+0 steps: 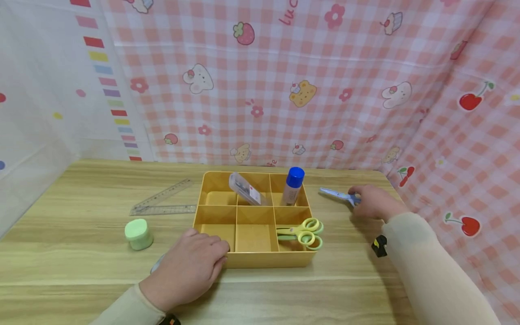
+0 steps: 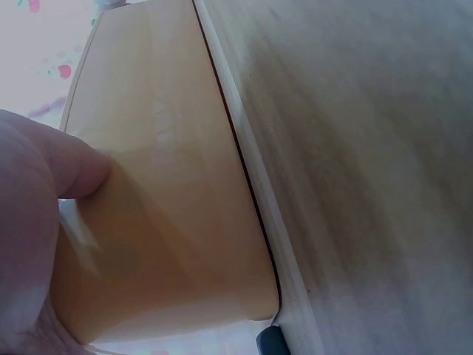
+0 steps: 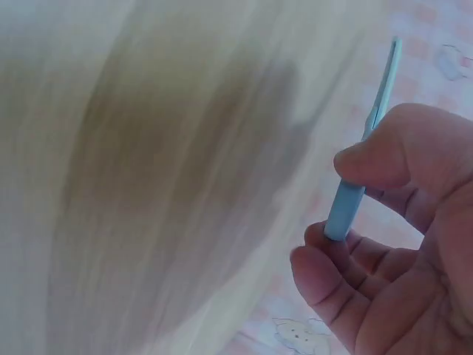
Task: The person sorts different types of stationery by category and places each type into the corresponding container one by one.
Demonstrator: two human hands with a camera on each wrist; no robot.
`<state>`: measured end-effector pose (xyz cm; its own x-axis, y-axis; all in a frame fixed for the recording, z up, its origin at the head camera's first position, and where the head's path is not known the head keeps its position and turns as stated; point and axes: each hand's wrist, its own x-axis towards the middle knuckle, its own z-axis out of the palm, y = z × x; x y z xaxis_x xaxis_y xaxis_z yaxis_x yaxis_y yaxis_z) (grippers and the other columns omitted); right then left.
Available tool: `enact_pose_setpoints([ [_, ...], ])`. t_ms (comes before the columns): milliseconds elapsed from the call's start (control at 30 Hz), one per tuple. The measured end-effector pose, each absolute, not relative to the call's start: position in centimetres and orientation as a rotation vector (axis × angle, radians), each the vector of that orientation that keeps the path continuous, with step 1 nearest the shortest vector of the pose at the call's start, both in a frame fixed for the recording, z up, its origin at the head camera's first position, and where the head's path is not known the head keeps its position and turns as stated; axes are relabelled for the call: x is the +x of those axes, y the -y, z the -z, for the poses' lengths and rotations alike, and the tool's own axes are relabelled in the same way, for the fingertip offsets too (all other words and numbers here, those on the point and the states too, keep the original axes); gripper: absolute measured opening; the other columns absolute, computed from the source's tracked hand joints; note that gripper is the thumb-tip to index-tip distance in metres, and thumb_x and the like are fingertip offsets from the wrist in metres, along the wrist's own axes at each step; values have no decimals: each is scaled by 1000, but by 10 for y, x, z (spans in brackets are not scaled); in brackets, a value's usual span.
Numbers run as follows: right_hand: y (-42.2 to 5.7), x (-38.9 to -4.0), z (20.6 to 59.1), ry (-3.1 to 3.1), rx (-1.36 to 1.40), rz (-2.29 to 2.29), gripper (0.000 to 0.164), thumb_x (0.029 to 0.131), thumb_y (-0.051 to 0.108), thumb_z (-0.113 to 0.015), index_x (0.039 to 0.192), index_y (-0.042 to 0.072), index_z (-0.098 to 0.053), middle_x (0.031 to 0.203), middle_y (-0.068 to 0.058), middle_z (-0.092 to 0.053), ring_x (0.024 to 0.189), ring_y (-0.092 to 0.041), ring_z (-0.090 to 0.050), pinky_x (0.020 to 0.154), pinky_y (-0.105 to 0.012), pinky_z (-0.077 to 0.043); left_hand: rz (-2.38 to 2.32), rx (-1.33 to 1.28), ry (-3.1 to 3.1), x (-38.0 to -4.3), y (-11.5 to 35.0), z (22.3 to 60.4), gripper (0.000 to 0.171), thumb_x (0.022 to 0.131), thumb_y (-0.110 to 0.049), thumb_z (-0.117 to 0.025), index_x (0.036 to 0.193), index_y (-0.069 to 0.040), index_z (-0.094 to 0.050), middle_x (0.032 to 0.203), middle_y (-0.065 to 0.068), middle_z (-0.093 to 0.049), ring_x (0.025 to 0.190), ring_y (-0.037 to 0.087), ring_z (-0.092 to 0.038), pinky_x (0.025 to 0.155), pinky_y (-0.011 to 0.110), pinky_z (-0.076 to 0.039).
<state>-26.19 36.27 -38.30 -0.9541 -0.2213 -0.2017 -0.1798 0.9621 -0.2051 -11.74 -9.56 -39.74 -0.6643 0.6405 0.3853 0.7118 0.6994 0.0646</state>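
Observation:
A yellow divided organizer box [image 1: 268, 260] stands on the wooden table. At its front left corner, my left hand [image 1: 187, 267] grips the wall; in the left wrist view the thumb [image 2: 81, 166] lies against the outer face, with the fingers hidden behind. To the right of the box, my right hand [image 1: 375, 201] pinches light blue scissors [image 1: 338, 194] by the handle, between thumb and fingers. The right wrist view shows these scissors [image 3: 345, 209] edge-on, blades pointing away, their shadow on the table. Yellow scissors and green scissors [image 1: 305, 234] lie in the front right compartment.
A glue stick [image 1: 293, 185] with a blue cap and a clear case [image 1: 245, 188] lean in the back compartments. Left of the box are a clear triangle ruler [image 1: 162, 210] and a light green rounded block [image 1: 139, 234]. A patterned cloth [image 1: 276, 113] hangs behind the table.

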Motion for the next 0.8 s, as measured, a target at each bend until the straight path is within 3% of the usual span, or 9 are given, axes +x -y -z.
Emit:
enact_pose_setpoints([
  [200, -358, -246, 371, -2976, -340, 463, 50, 74, 15, -68, 121, 6, -56, 108, -19, -59, 84, -27, -51, 72, -45, -44, 293, -1063, 2584, -118, 96, 399, 12, 89, -27, -55, 78, -25, -50, 71, -14, -49, 66, 7, -49, 64, 31, -31],
  [533, -326, -210, 338, -2982, -377, 701, 49, 75, 14, -69, 122, 16, -54, 85, -9, -56, 51, -16, -46, 44, -31, -42, 289, -1058, 2605, -118, 96, 398, 16, 90, -27, -55, 76, -26, -47, 69, -15, -46, 65, 6, -48, 65, 30, -31],
  [800, -301, -186, 321, -2966, -529, 751, 41, 76, 14, -71, 113, 23, -56, 73, -4, -55, 48, -14, -48, 42, -32, -43, 274, -1055, 2604, -117, 95, 397, 15, 89, -27, -55, 76, -26, -48, 69, -15, -46, 65, 7, -47, 65, 31, -31],
])
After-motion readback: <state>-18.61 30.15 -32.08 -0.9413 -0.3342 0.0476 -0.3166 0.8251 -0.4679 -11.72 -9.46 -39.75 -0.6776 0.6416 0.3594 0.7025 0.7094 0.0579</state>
